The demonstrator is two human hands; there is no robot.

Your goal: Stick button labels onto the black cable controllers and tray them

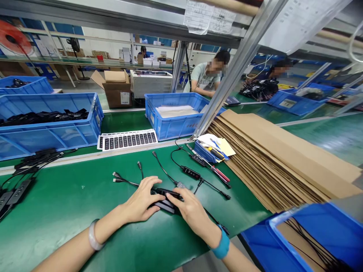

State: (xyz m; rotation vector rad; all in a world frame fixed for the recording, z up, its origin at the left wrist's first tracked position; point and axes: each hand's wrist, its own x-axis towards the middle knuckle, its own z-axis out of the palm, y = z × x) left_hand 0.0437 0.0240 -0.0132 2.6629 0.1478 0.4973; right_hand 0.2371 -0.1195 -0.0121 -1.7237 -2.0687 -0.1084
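My left hand [144, 201] and my right hand [189, 208] meet over the green bench, both closed on a small bundle of black cable control boxes [166, 206]. Thumbs press at the top and near side of the bundle; the fingers hide much of it. Cables with USB plugs [118, 178] run out past my left hand. A further cable end [154, 154] lies beyond the bundle, its lower part passing behind my right hand. Just past my right hand rests a black cable with an inline button controller [190, 172], lying flat on the bench.
Blue bins [48, 132] line the back beside a sheet of black labels [130, 139]. A small blue tray [208, 151] holds tools near red-handled tweezers [220, 174]. Stacked cardboard [269, 158] fills the right, above a blue bin [273, 226] with cables. Co-workers sit beyond.
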